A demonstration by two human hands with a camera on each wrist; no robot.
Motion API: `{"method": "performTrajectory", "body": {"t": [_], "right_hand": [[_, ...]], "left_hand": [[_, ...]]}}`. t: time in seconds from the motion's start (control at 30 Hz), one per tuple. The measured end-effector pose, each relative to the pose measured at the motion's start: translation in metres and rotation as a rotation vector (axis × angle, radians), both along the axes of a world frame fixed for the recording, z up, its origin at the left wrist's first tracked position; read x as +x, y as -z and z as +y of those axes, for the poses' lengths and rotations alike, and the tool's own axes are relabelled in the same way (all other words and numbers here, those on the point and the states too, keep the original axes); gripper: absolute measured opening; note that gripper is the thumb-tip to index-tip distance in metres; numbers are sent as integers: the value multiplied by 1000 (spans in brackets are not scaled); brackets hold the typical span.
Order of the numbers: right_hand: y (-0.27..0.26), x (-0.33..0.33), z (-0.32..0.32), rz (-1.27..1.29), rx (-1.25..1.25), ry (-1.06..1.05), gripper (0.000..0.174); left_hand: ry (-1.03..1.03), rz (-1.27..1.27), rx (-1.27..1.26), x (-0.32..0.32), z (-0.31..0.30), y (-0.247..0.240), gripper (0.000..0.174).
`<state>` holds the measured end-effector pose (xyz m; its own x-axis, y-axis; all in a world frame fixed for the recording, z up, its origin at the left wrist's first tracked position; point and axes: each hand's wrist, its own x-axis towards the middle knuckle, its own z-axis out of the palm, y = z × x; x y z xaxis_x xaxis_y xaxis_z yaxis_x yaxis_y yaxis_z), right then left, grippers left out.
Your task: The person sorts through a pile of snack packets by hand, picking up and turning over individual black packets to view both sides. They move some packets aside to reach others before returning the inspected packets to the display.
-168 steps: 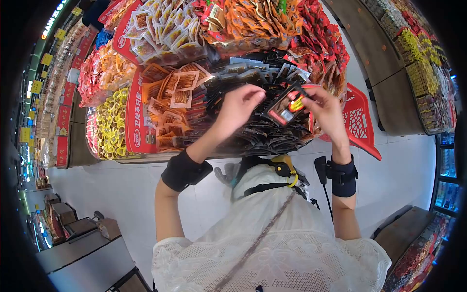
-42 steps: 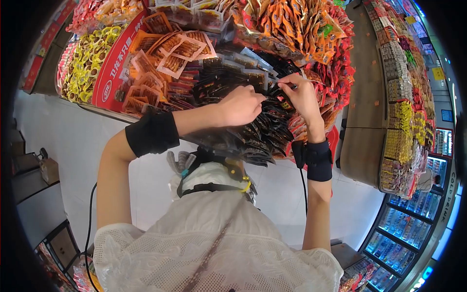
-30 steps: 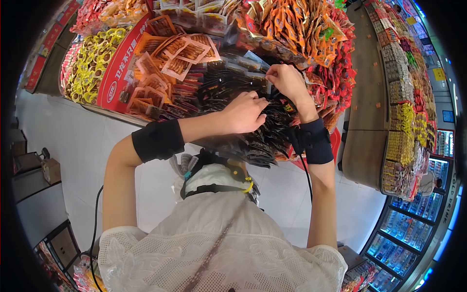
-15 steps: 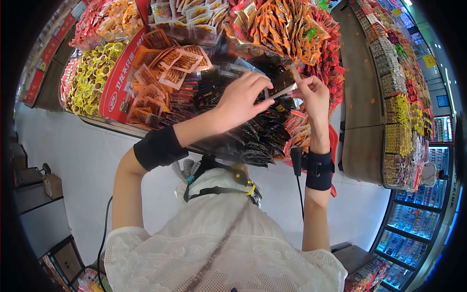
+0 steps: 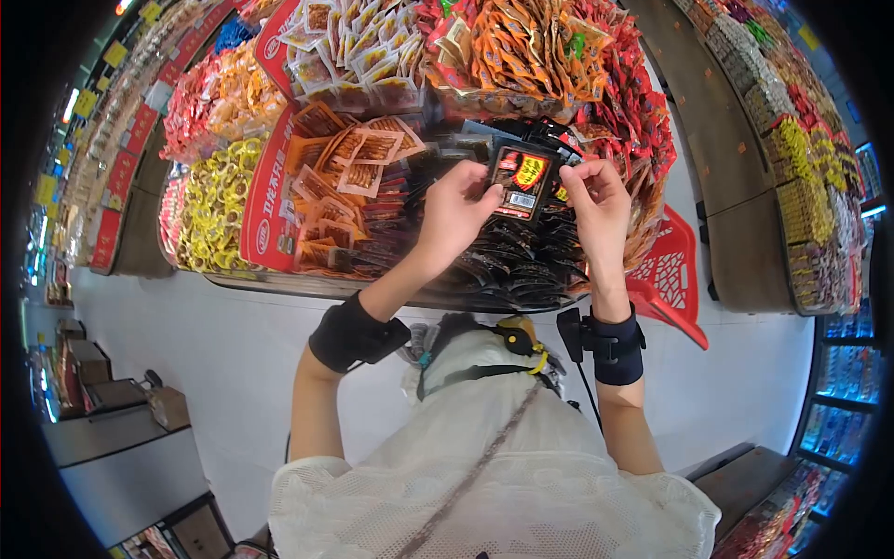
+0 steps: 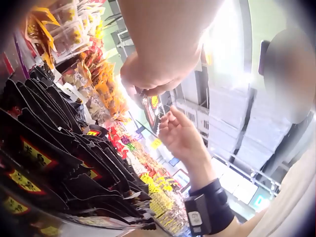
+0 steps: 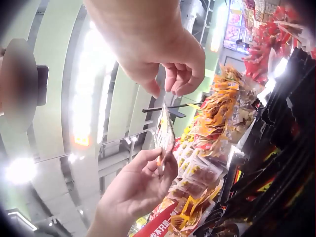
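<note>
A flat black packet with a red and yellow label (image 5: 526, 179) is pinched at its left edge by the left hand (image 5: 452, 214), thumb in front. The packet stands face up above the pile of black packets (image 5: 512, 256). At its right side is the right hand (image 5: 603, 207), thumb and forefinger close together beside the upper edge, other fingers loosely bent. In the right wrist view the packet (image 7: 164, 131) is seen nearly edge-on in the left hand (image 7: 133, 192), and the right hand (image 7: 148, 59) hovers just above its tip, seemingly apart from it.
Orange packets (image 5: 365, 154) lie left of the black ones, with a red divider board (image 5: 265, 200) beyond them. Orange and red packets (image 5: 531, 51) heap up behind. A red basket (image 5: 672, 265) stands at the right. Shelves of goods (image 5: 805, 177) line the far right.
The packet was tilted between the hands half a second ago; now its labelled face shows upright in the left hand's pinch. The camera view has turned, showing more shelves at the left.
</note>
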<state>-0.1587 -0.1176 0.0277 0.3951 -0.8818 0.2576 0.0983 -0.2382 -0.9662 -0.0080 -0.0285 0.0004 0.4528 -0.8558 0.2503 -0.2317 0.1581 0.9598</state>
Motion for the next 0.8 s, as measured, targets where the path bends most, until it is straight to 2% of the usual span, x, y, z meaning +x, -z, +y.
{"method": "performTrajectory", "body": {"t": [0.07, 0.13, 0.17, 0.23, 0.37, 0.47, 0.57, 0.8], "right_hand": [[7, 1, 3, -40, 44, 4, 12], [4, 2, 13, -58, 201, -88, 14], [4, 3, 16, -75, 273, -151, 15], [1, 4, 22, -90, 351, -227, 19], [6, 5, 26, -76, 394, -214, 16], [10, 5, 25, -80, 434, -205, 14], [19, 5, 23, -90, 464, -215, 13], [20, 10, 29, -197, 530, -240, 12]], "left_hand": [[55, 200, 42, 4, 10, -5, 10], [63, 372, 99, 3, 20, -17, 11], [69, 394, 190, 4, 23, -21, 11], [81, 452, 144, 2, 26, -21, 9], [66, 451, 220, 6, 29, -18, 10], [109, 576, 146, 6, 28, -8, 12], [118, 590, 166, 8, 29, -6, 9], [223, 677, 145, 4, 28, -9, 15]]}}
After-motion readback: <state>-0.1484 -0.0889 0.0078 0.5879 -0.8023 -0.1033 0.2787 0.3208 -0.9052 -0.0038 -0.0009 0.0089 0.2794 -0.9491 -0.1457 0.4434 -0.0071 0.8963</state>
